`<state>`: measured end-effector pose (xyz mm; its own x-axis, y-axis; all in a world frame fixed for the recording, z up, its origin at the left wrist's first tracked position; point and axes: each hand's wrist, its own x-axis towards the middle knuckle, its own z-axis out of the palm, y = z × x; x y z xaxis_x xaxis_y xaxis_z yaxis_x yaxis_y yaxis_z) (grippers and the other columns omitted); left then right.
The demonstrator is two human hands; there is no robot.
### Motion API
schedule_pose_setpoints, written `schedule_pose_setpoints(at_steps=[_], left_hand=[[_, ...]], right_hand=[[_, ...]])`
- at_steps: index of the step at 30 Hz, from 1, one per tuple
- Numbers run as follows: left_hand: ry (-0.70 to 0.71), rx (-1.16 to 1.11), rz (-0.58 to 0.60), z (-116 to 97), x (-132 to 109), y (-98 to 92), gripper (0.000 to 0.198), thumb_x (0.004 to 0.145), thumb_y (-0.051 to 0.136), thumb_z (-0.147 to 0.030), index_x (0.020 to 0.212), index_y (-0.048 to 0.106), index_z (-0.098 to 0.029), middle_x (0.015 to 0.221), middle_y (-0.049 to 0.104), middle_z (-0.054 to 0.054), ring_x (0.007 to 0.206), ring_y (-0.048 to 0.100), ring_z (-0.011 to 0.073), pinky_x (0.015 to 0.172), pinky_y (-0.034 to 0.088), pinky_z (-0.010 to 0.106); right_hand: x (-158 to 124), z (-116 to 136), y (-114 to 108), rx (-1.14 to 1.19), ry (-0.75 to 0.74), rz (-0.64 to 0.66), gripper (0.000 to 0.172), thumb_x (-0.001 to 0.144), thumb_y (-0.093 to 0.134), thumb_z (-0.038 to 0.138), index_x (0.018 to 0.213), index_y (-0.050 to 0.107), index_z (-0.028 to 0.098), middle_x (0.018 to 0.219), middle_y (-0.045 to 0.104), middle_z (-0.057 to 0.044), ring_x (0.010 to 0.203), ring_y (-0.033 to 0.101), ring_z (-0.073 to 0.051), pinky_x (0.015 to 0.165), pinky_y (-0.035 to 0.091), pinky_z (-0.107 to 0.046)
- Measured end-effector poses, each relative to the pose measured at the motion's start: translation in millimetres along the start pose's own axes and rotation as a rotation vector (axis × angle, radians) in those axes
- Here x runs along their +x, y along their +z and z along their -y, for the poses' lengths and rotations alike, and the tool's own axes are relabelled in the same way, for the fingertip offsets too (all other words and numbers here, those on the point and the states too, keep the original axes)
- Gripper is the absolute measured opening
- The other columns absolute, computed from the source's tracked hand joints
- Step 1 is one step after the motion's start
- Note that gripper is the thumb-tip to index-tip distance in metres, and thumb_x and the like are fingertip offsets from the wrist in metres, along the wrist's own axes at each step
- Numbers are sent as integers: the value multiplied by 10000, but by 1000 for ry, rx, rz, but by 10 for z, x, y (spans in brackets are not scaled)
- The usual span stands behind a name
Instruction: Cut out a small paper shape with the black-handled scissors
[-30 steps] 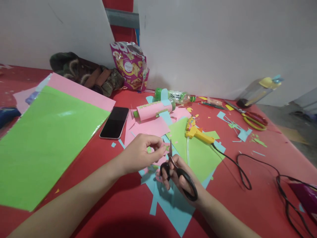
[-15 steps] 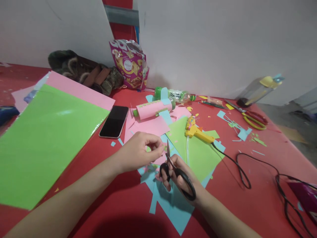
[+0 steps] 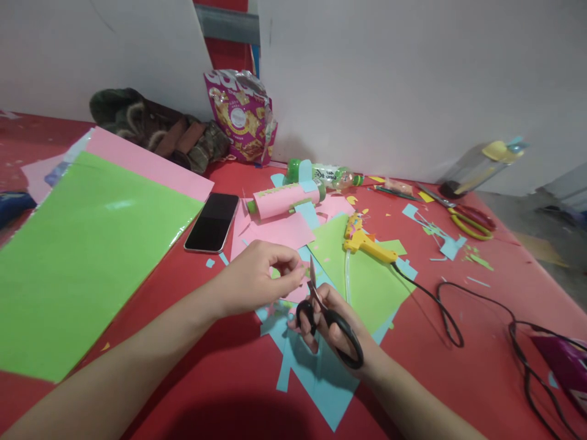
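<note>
My right hand (image 3: 332, 324) grips a pair of scissors (image 3: 342, 335) by their black handles, the short metal blades pointing up and away from me. Just left of the blades, my left hand (image 3: 266, 275) is pinched at thumb and forefinger; whatever lies between the fingertips is too small to make out. Below both hands spreads light blue paper (image 3: 328, 382) with pink and green scraps on it. Beyond them lies a bottle wrapped in pink paper (image 3: 287, 200). A yellow glue gun (image 3: 369, 246) rests on a green sheet (image 3: 373, 299) to the right.
A phone (image 3: 212, 223) lies left of the hands, beside a large green sheet (image 3: 96, 256). Behind are a snack bag (image 3: 241, 119) and a green-capped bottle (image 3: 332, 176). Yellow-and-red-handled scissors (image 3: 470, 223) and a clear bottle (image 3: 477, 168) are far right. A black cord (image 3: 458, 333) crosses the red table.
</note>
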<state>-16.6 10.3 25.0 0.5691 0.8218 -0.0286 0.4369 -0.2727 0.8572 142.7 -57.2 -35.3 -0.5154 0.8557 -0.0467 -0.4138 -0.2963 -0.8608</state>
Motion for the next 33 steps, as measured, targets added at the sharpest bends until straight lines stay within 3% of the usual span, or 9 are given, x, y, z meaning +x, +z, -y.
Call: schedule_pose_setpoints(at_steps=[10, 20, 33], left_hand=[[11, 10, -25, -19, -11, 32, 266, 742, 434, -211, 487, 437, -137, 463, 459, -46, 471, 431, 56, 498, 357, 153], [-2, 4, -21, -24, -1, 20, 263, 737, 450, -200, 483, 438, -133, 464, 458, -49, 455, 417, 46, 489, 352, 144], [-50, -95, 55, -5, -12, 1, 257, 749, 448, -204, 501, 452, -136, 481, 474, -44, 461, 437, 49, 477, 365, 145]], right_hand=[[8, 42, 34, -40, -18, -25, 420, 657, 571, 554, 779, 343, 224, 713, 446, 26, 544, 420, -93, 772, 349, -391], [7, 22, 16, -31, -14, 3, 410, 668, 566, 548, 775, 339, 224, 664, 423, 48, 507, 403, -76, 772, 353, -380], [1, -7, -8, 12, -29, 11, 391, 666, 597, 511, 780, 362, 220, 641, 441, 59, 495, 408, -66, 812, 347, -405]])
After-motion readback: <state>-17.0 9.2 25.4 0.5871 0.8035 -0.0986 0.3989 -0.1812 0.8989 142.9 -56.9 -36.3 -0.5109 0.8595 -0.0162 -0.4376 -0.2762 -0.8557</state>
